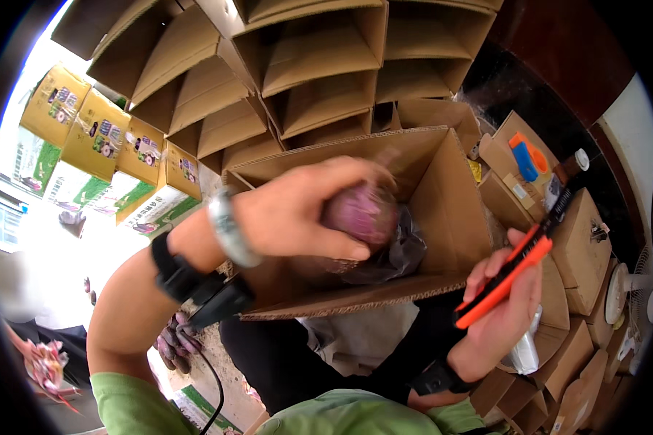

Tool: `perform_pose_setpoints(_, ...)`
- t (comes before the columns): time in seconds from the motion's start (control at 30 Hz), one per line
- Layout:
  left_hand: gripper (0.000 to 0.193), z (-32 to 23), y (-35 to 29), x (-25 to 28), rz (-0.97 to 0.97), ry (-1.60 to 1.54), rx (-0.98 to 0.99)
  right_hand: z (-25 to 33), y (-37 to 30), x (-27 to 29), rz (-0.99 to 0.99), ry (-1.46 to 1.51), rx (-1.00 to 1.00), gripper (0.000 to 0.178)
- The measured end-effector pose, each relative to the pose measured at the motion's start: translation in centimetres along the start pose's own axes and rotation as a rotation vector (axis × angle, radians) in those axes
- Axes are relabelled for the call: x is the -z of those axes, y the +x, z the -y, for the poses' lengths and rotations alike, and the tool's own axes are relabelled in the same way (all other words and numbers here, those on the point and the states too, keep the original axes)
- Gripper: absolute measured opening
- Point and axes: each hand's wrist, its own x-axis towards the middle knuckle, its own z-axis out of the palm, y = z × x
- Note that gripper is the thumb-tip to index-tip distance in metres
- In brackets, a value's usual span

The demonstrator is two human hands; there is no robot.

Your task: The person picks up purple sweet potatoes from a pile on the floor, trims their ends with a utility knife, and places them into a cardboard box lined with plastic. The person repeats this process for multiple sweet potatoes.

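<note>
My left hand [305,210] is wrapped round a roundish purple sweet potato [363,214] above an open cardboard box [442,210]. Both are smeared by motion. Grey plastic [395,257] lies inside the box, partly hidden beneath my hand. To the right of the box, my right hand [504,304] grips a slim orange-and-black hand tool [508,272], tilted with its far end up and to the right. The tool's exact kind is unclear. A pale bangle and a black strapped device sit on my left wrist, and a black band on my right.
Empty-looking cardboard boxes [319,51] are stacked across the back. Printed yellow cartons [98,134] stand at left; long purple tubers [175,344] lie below them. At right are cardboard boxes [584,250], an orange-and-blue tape dispenser [528,157] and a fan [642,272]. Another person's hand [27,353] shows at far left.
</note>
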Motion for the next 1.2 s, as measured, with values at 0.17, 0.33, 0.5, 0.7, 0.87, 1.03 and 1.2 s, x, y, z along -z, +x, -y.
perform_pose_setpoints(0.17,0.065,7.8,6.5,-4.8,0.482,0.126,0.178,-0.6,0.5,-0.1,-0.032,0.073,0.071,0.052)
perform_pose_setpoints(0.33,0.065,13.4,6.9,-8.4,0.974,0.352,0.454,-1.1,0.6,1.0,0.027,0.082,-0.005,0.055)
perform_pose_setpoints(0.5,0.06,15.2,5.6,-8.8,0.967,0.575,0.53,-1.5,1.2,1.0,0.027,0.236,0.049,0.052)
perform_pose_setpoints(0.7,0.035,16.0,3.3,-11.7,0.719,1.043,0.576,-1.3,0.5,0.4,-0.144,0.277,0.037,0.054)
perform_pose_setpoints(0.87,0.028,14.6,5.1,-10.6,0.638,1.089,0.639,-1.2,0.8,-0.5,-0.141,0.244,0.061,0.054)
perform_pose_setpoints(1.03,0.02,13.8,5.7,-10.9,0.822,1.022,0.745,-1.0,0.4,2.4,0.144,0.183,-0.131,0.056)
perform_pose_setpoints(1.2,0.03,12.1,7.7,-12.6,0.626,0.821,0.609,-1.0,0.2,2.8,0.125,0.195,-0.121,0.059)
